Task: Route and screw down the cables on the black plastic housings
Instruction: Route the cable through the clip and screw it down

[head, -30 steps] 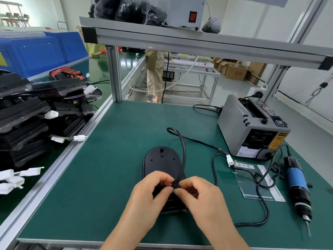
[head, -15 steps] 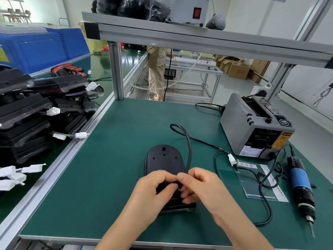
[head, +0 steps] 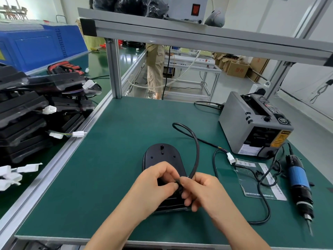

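A black plastic housing [head: 163, 156] lies flat on the green mat near the front edge of the bench. A black cable [head: 196, 150] rises from its near half, arcs away to the back, and runs right to a white connector [head: 230, 158]. My left hand [head: 153, 184] and my right hand [head: 203, 190] meet over the housing's near half, fingertips pinching the cable's lower end together. That end and the near part of the housing are hidden under my fingers.
A blue electric screwdriver [head: 300, 184] lies at the right edge, its cord looping across a printed sheet [head: 252, 188]. A grey tape dispenser [head: 252, 123] stands at the back right. Several black housings [head: 27, 120] are stacked on the left bench. A person [head: 155, 69] stands beyond the frame.
The hands stay pinched on the cable end over the housing, shifting slightly. The cable's arc has leaned a little to the right. The camera has tilted a bit.
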### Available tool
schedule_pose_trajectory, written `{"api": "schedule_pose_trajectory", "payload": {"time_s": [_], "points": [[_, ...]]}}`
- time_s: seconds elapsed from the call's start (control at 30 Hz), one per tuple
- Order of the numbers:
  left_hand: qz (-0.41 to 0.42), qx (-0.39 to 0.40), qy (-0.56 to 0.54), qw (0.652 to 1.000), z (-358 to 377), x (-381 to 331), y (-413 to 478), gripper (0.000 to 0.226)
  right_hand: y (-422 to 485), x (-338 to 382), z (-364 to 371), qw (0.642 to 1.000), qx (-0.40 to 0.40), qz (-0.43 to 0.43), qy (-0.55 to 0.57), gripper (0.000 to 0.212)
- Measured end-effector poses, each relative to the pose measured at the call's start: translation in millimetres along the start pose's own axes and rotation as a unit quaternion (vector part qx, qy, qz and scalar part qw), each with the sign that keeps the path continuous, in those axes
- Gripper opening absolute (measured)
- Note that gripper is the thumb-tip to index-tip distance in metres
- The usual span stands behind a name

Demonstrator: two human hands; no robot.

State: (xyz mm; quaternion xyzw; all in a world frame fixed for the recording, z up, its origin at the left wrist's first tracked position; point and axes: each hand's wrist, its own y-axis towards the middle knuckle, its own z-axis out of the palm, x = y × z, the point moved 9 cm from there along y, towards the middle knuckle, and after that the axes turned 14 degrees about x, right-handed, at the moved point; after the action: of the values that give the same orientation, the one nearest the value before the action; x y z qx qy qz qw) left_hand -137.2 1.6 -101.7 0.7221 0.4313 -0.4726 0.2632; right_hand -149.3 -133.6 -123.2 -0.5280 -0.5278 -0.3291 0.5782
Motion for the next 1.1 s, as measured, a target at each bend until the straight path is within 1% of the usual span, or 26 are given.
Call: {"api": "schedule_pose_trajectory", "payload": {"time_s": [0.1,0.17,0.2,0.3,0.43,0.53,0.6,0.67,0.73,0.8,0.83,0.87,0.9,0.93,0.97,1.0,1.03,1.07,1.1], "points": [[0.024,-0.074,0.097,0.992,1.0,-5.4,-11.5,0.02,0.1,-1.1,0.8,1.0,0.006,0.0,0.027,0.025],[0.064,-0.079,0.162,0.981,9.0,-13.1,-16.6,0.015,-0.8,-0.8,-0.9,0.999,0.003,-0.005,0.032,0.029],[0.076,-0.074,0.177,0.979,12.5,-14.1,-16.9,0.016,-1.3,-0.9,-2.6,1.0,-0.002,-0.004,0.026,0.032],[0.084,-0.081,0.181,0.977,12.9,-12.6,-15.0,0.02,-2.3,-4.1,-6.6,1.0,-0.015,0.009,0.02,0.038],[0.098,-0.086,0.201,0.971,13.7,-15.7,-13.5,0.016,-2.1,-9.1,-7.0,0.999,-0.01,0.02,0.043,0.031],[0.086,-0.091,0.19,0.974,11.9,-7.9,-14.9,0.018,-2.5,-13.5,-9.4,0.998,-0.013,0.025,0.048,0.029],[0.077,-0.094,0.177,0.977,10.5,-3.1,-16.3,0.026,-2.8,-16.0,-9.9,0.998,-0.011,0.028,0.047,0.029],[0.067,-0.087,0.155,0.982,10.5,0.6,-16.4,0.036,-3.5,-18.7,-10.2,0.998,-0.009,0.038,0.04,0.035],[0.055,-0.065,0.141,0.986,11.7,2.2,-15.0,0.036,-5.0,-19.6,-12.1,0.998,-0.005,0.05,0.03,0.036],[0.055,-0.048,0.143,0.987,12.4,1.1,-13.9,0.03,-8.0,-17.7,-15.2,0.998,0.002,0.059,-0.012,0.031],[0.057,-0.044,0.144,0.987,12.1,0.6,-13.5,0.027,-10.4,-14.8,-18.0,0.997,-0.002,0.055,-0.057,0.031],[0.058,-0.042,0.143,0.987,11.8,0.5,-13.2,0.025,-13.8,-9.3,-23.5,0.991,-0.023,0.039,-0.122,0.033],[0.057,-0.039,0.14,0.988,11.7,0.8,-13.0,0.025,-18.9,1.9,-30.8,0.976,-0.065,0.001,-0.206,0.035],[0.057,-0.037,0.137,0.988,11.7,0.6,-12.8,0.024,-27.2,19.8,-36.2,0.947,-0.12,-0.068,-0.289,0.033],[0.059,-0.033,0.136,0.988,12.0,0.0,-12.4,0.024,-37.4,41.4,-32.8,0.905,-0.152,-0.155,-0.367,0.028],[0.062,-0.03,0.137,0.988,12.4,-0.7,-11.7,0.024,-43.8,58.4,-20.4,0.855,-0.143,-0.237,-0.439,0.018],[0.062,-0.027,0.139,0.988,13.1,-0.7,-11.3,0.025,-45.1,66.2,-5.4,0.807,-0.106,-0.288,-0.504,0.014],[0.059,-0.025,0.139,0.988,13.8,-0.3,-10.9,0.028,-42.1,65.0,6.8,0.772,-0.061,-0.307,-0.553,0.019],[0.053,-0.023,0.135,0.989,14.3,1.0,-10.6,0.031,-37.3,60.0,12.3,0.76,-0.022,-0.298,-0.577,0.022]]}}
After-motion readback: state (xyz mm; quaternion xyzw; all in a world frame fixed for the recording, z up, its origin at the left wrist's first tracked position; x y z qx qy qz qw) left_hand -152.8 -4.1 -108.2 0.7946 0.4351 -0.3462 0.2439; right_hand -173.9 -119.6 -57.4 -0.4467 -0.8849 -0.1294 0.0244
